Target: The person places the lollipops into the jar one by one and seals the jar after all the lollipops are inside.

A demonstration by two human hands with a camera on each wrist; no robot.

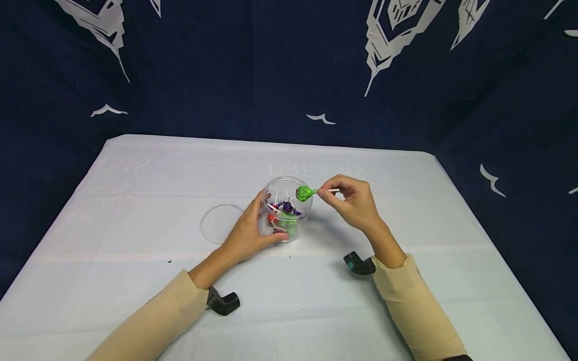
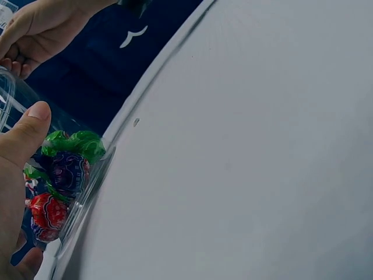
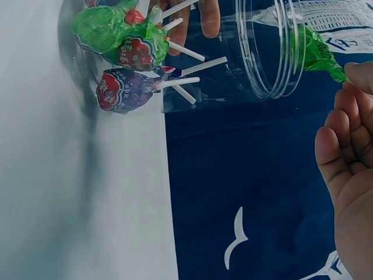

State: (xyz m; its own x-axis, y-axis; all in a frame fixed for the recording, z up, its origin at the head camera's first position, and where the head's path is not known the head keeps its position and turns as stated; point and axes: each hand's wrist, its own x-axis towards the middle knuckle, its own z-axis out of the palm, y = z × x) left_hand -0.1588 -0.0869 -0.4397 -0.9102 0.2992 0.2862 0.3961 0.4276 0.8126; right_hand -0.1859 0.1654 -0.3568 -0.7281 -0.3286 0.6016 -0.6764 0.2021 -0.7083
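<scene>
A clear plastic jar [image 1: 295, 231] stands on the white table with several wrapped lollipops inside, in green, red and purple wrappers. My left hand [image 1: 248, 231] grips the jar round its left side, its thumb across the front. With thumb and fingertips, my right hand [image 1: 354, 200] pinches a green-wrapped lollipop [image 1: 304, 193] near the wrapper's twisted end. This lollipop lies sideways at the jar's mouth, its white stick pointing right. In the right wrist view, the loose lollipops' white sticks [image 3: 186, 51] point toward the jar's opening.
A clear round lid or ring [image 1: 204, 225] lies on the table left of the jar, partly behind my left hand. Behind the table [image 1: 135, 165] hangs a dark blue cloth [image 1: 253, 65] with white feather patterns. Dark devices [image 1: 223, 302] sit at both wrists.
</scene>
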